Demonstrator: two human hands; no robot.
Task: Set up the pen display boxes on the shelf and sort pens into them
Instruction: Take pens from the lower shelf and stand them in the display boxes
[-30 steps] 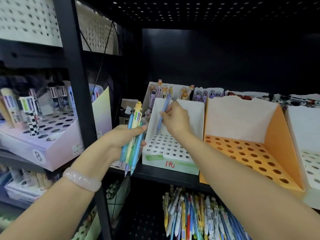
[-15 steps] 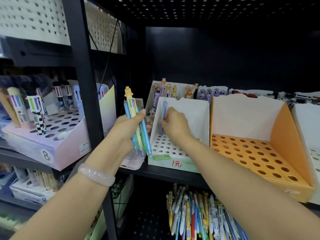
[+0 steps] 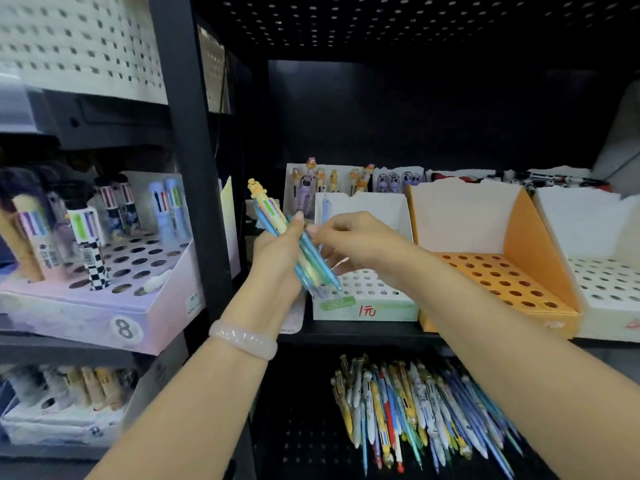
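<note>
The pens point(image 3: 304, 254) are light, stiff and smooth, best pinched mid-barrel. The left hand point(image 3: 277, 251) grips the bunch, just left of the white box point(image 3: 363, 299). The right hand point(image 3: 353, 240) reaches in, fingers curled; I cannot tell if it holds one.

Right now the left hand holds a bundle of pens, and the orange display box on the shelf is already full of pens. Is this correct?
Not quite. The left hand does hold the bundle of pens, but the orange display box has no pens in it: the head view shows all its visible holes empty.
</note>
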